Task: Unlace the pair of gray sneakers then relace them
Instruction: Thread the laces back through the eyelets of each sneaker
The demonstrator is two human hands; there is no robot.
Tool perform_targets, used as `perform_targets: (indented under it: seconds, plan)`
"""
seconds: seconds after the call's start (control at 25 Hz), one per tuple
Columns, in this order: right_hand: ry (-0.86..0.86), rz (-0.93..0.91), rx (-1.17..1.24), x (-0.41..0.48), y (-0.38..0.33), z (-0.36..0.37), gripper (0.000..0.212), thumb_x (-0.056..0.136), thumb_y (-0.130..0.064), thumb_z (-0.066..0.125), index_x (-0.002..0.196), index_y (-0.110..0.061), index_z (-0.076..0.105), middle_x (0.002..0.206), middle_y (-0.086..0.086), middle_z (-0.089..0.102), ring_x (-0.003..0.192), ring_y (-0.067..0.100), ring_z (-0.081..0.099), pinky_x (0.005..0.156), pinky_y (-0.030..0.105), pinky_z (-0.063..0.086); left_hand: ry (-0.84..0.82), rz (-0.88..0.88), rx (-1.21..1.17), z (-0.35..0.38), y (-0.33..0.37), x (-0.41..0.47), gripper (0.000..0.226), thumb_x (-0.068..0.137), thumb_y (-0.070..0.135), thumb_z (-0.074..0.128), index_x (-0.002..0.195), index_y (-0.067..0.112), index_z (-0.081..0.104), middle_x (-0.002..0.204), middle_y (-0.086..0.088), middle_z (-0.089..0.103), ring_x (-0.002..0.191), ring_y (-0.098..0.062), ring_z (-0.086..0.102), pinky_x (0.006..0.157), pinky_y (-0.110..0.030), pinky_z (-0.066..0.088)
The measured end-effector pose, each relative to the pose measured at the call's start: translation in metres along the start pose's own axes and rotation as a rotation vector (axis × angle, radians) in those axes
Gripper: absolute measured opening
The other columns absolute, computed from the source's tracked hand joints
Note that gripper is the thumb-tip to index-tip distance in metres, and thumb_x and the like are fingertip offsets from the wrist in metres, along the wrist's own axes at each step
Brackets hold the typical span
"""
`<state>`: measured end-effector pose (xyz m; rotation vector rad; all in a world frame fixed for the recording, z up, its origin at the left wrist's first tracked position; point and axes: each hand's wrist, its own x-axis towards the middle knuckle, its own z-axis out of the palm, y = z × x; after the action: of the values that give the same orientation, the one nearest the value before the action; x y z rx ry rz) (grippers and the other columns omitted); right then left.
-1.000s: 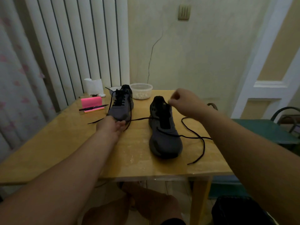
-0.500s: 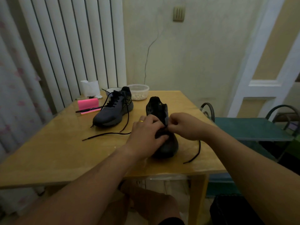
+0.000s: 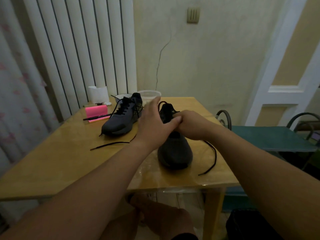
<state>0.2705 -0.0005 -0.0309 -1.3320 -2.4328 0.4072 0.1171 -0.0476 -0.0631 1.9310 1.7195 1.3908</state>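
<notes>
On the wooden worktop (image 3: 69, 161) both hands have come together over the near gray sneaker (image 3: 174, 153) — left hand (image 3: 153, 127) fingers straight, right hand (image 3: 194, 126) fingers clamped at its throat — so relacing likely begins

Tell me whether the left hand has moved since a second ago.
Yes. The left hand has gone right, away from the pink notepad, from the laced sneaker to the other sneaker, beside the right hand.
</notes>
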Motion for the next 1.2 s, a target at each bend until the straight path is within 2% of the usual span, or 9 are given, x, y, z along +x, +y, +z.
perform_targets:
  seconds: [0.12, 0.28, 0.36, 0.44, 0.6, 0.72, 0.88, 1.08, 1.2]
  plan:
    - [-0.042, 0.007, -0.139, 0.007, -0.001, -0.004, 0.026, 0.102, -0.029, 0.058, 0.082, -0.016, 0.069, 0.080, 0.006, 0.067, 0.077, 0.022, 0.063, 0.069, 0.038, 0.050, 0.153, 0.265, 0.363, -0.005, -0.004, 0.000, 0.091, 0.089, 0.043, 0.072, 0.163, 0.026, 0.022, 0.171, -0.001, 0.014, 0.158, -0.023, 0.017, 0.127, -0.048, 0.012]
    - [-0.082, -0.067, -0.179, 0.008, -0.007, -0.005, 0.017, 0.097, -0.025, 0.062, 0.101, -0.013, 0.073, 0.090, 0.002, 0.068, 0.088, 0.022, 0.064, 0.075, 0.038, 0.050, -0.168, 0.270, 0.353, -0.002, -0.011, -0.007, 0.061, 0.103, 0.029, 0.051, 0.160, 0.028, 0.031, 0.151, 0.001, 0.050, 0.135, -0.022, 0.049, 0.119, -0.049, 0.036]
    - [-0.065, -0.076, -0.130, 0.006, -0.008, -0.004, 0.018, 0.096, -0.031, 0.068, 0.101, -0.013, 0.069, 0.092, 0.004, 0.067, 0.086, 0.021, 0.062, 0.076, 0.040, 0.051, -0.264, 0.142, 0.224, -0.004, -0.019, -0.007, 0.027, 0.110, 0.036, 0.042, 0.133, 0.029, 0.056, 0.117, 0.004, 0.065, 0.104, -0.021, 0.063, 0.085, -0.042, 0.052]
    - [-0.077, -0.060, -0.050, 0.003, 0.000, -0.005, 0.022, 0.094, -0.037, 0.073, 0.100, -0.018, 0.067, 0.094, 0.002, 0.067, 0.085, 0.018, 0.062, 0.073, 0.037, 0.050, -0.228, 0.120, 0.294, -0.008, -0.031, -0.009, 0.026, 0.110, 0.043, 0.044, 0.091, 0.032, 0.059, 0.084, 0.006, 0.061, 0.081, -0.020, 0.061, 0.062, -0.037, 0.042]
    - [-0.079, 0.042, 0.193, -0.006, 0.032, -0.012, 0.023, 0.100, -0.041, 0.067, 0.098, -0.018, 0.070, 0.087, 0.005, 0.066, 0.072, 0.015, 0.058, 0.062, 0.030, 0.046, 0.016, -0.102, 0.413, -0.033, -0.068, -0.016, 0.044, 0.104, 0.043, 0.052, 0.065, 0.022, 0.048, 0.073, -0.001, 0.053, 0.067, -0.025, 0.055, 0.056, -0.033, 0.036]
    - [-0.015, 0.068, 0.218, -0.006, 0.042, -0.012, 0.023, 0.101, -0.041, 0.065, 0.096, -0.021, 0.075, 0.094, 0.014, 0.072, 0.078, 0.019, 0.062, 0.072, 0.037, 0.050, -0.065, -0.166, 0.741, -0.039, -0.078, -0.020, 0.018, 0.095, 0.042, 0.060, 0.096, 0.024, 0.060, 0.108, 0.000, 0.053, 0.104, -0.025, 0.056, 0.085, -0.042, 0.046]
    - [0.020, -0.051, 0.225, 0.004, 0.008, 0.000, 0.020, 0.103, -0.034, 0.063, 0.097, -0.019, 0.075, 0.092, 0.003, 0.072, 0.083, 0.015, 0.066, 0.076, 0.035, 0.054, -0.298, 0.023, 0.003, -0.015, -0.017, -0.014, 0.045, 0.108, 0.038, 0.050, 0.151, 0.028, 0.043, 0.130, 0.011, 0.057, 0.120, -0.009, 0.055, 0.096, -0.032, 0.050]
    - [0.068, 0.029, 0.318, -0.003, 0.027, -0.015, 0.023, 0.104, -0.037, 0.061, 0.106, -0.015, 0.067, 0.091, 0.007, 0.066, 0.071, 0.019, 0.056, 0.064, 0.036, 0.049, -0.027, -0.076, -0.027, -0.017, -0.037, -0.002, 0.031, 0.106, 0.043, 0.056, 0.088, 0.018, 0.058, 0.077, 0.002, 0.056, 0.072, -0.018, 0.055, 0.062, -0.036, 0.040]
    - [0.074, 0.087, 0.319, -0.012, 0.048, -0.019, 0.028, 0.103, -0.039, 0.061, 0.102, -0.014, 0.071, 0.087, 0.008, 0.065, 0.068, 0.021, 0.053, 0.063, 0.038, 0.046, 0.120, -0.306, 0.257, -0.041, -0.075, -0.006, 0.030, 0.097, 0.034, 0.063, 0.077, 0.015, 0.051, 0.080, -0.003, 0.052, 0.074, -0.023, 0.050, 0.059, -0.035, 0.033]
